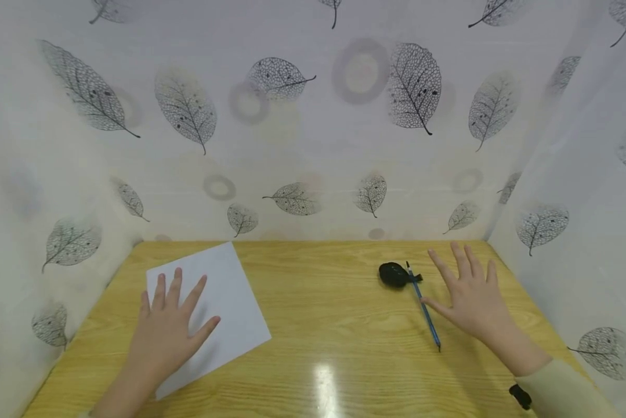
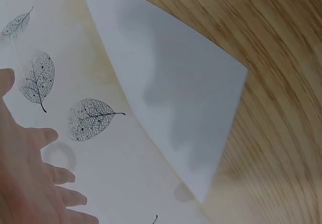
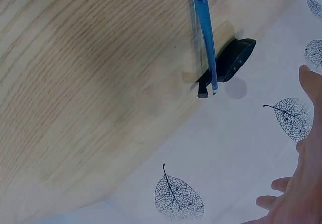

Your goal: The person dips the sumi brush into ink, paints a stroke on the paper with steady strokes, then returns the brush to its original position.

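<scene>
A sheet of white paper lies at an angle on the left of the wooden table. My left hand hovers above it, fingers spread, casting a shadow on the sheet; it holds nothing. On the right, a slim blue writing brush with a dark tip and a cord loop at its near end leans across the stub of a small black, rounded dish. Just right of the brush, my right hand is spread in the air with its thumb overlapping the shaft in the head view. Nothing is in its grasp.
A pale curtain printed with leaves surrounds the table at the back and both sides. Close to my right sleeve, a small black object is partly hidden.
</scene>
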A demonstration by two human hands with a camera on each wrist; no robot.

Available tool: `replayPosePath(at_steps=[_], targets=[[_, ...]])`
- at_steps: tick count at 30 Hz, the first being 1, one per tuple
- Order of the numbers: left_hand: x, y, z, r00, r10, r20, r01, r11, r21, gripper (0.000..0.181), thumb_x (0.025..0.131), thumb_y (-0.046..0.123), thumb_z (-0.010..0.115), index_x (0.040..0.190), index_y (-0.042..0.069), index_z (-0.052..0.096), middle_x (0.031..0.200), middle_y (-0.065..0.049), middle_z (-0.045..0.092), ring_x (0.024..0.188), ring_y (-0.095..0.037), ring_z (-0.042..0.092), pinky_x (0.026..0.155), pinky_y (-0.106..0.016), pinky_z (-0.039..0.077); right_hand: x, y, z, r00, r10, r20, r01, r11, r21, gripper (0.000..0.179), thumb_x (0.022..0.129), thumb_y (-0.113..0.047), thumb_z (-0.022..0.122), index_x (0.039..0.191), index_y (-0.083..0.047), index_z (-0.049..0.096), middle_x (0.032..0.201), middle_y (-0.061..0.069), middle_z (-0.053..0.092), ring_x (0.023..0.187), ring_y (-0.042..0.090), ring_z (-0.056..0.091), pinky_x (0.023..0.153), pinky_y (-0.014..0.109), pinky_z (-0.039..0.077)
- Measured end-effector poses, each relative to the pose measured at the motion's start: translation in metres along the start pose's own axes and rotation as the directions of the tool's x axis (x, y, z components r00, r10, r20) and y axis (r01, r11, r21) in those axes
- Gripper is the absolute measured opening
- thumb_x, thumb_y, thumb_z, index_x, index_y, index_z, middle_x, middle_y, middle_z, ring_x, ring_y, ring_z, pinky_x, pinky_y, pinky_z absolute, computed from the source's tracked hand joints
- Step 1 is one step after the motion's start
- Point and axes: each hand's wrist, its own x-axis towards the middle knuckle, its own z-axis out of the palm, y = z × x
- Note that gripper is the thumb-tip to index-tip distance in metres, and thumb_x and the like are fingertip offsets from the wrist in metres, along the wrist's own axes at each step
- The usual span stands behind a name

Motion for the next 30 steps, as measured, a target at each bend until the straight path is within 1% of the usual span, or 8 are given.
replayPosePath(at_steps=[5,8,11,14,16,21,23,30], targets=[[-0.004,-0.011,0.001,0.999,0.048,0.002,-0.048,0.999,0.003,0.078,0.101,0.059,0.062,0.164,0.017,0.041,0.171,-0.035,0.023,0.155,-0.063,0.021,0.12,-0.082,0.022,0.0,0.008,-0.001,0.994,-0.092,-0.054,0.091,0.996,-0.019,0.099,0.087,-0.054,0.081,0.166,-0.02,0.032,0.164,0.033,0.033,0.145,0.057,0.038,0.112,0.081,0.035],[-0.007,-0.017,0.002,0.997,0.075,-0.002,-0.075,0.997,-0.005,0.075,0.101,0.056,0.063,0.163,0.017,0.043,0.171,-0.034,0.025,0.155,-0.062,0.023,0.12,-0.08,0.025,-0.001,0.013,0.0,0.985,-0.15,-0.083,0.15,0.989,-0.011,0.089,0.093,-0.059,0.074,0.163,-0.016,0.038,0.16,0.034,0.038,0.14,0.056,0.044,0.11,0.076,0.042],[-0.01,-0.021,0.003,0.995,0.097,-0.009,-0.097,0.995,-0.01,0.073,0.101,0.052,0.065,0.161,0.016,0.046,0.17,-0.034,0.026,0.153,-0.062,0.026,0.119,-0.078,0.028,-0.001,0.018,0.002,0.973,-0.203,-0.106,0.204,0.979,-0.008,0.082,0.101,-0.067,0.059,0.162,-0.015,0.041,0.156,0.034,0.042,0.136,0.055,0.048,0.108,0.072,0.046],[-0.011,-0.025,0.005,0.993,0.12,-0.023,-0.12,0.993,-0.008,0.071,0.1,0.049,0.067,0.16,0.015,0.047,0.169,-0.033,0.028,0.152,-0.061,0.029,0.119,-0.077,0.031,-0.001,0.021,0.005,0.959,-0.253,-0.128,0.254,0.967,-0.007,0.078,0.104,-0.065,0.053,0.16,-0.012,0.045,0.153,0.034,0.046,0.132,0.054,0.051,0.108,0.07,0.046],[-0.012,-0.027,0.007,0.99,0.133,-0.044,-0.133,0.991,0.001,0.071,0.1,0.049,0.067,0.159,0.015,0.049,0.168,-0.033,0.031,0.152,-0.06,0.031,0.118,-0.075,0.033,0.0,0.024,0.007,0.948,-0.285,-0.141,0.286,0.958,-0.011,0.075,0.106,-0.065,0.048,0.157,-0.01,0.048,0.151,0.033,0.048,0.131,0.053,0.053,0.108,0.069,0.047],[-0.015,-0.031,0.013,0.976,0.175,-0.13,-0.174,0.985,0.02,0.067,0.099,0.047,0.068,0.155,0.013,0.053,0.163,-0.032,0.04,0.148,-0.057,0.039,0.114,-0.073,0.039,0.001,0.03,0.013,0.919,-0.359,-0.165,0.355,0.933,-0.049,0.083,0.109,-0.068,0.016,0.153,-0.008,0.052,0.148,0.032,0.052,0.129,0.051,0.055,0.107,0.068,0.049],[-0.015,-0.033,0.015,0.969,0.194,-0.152,-0.191,0.981,0.033,0.066,0.099,0.047,0.069,0.154,0.012,0.055,0.161,-0.032,0.042,0.145,-0.056,0.042,0.113,-0.071,0.041,0.002,0.031,0.015,0.904,-0.39,-0.173,0.385,0.921,-0.065,0.083,0.109,-0.066,0.011,0.152,-0.008,0.053,0.146,0.031,0.054,0.129,0.049,0.056,0.106,0.067,0.05],[-0.02,-0.039,0.02,0.973,0.203,-0.114,-0.2,0.979,0.034,0.064,0.097,0.042,0.072,0.15,0.009,0.058,0.157,-0.033,0.048,0.142,-0.056,0.046,0.111,-0.072,0.042,0.004,0.036,0.024,0.843,-0.507,-0.179,0.491,0.862,-0.127,0.074,0.114,-0.052,0.006,0.148,-0.008,0.055,0.14,0.026,0.06,0.126,0.043,0.062,0.107,0.061,0.054]])
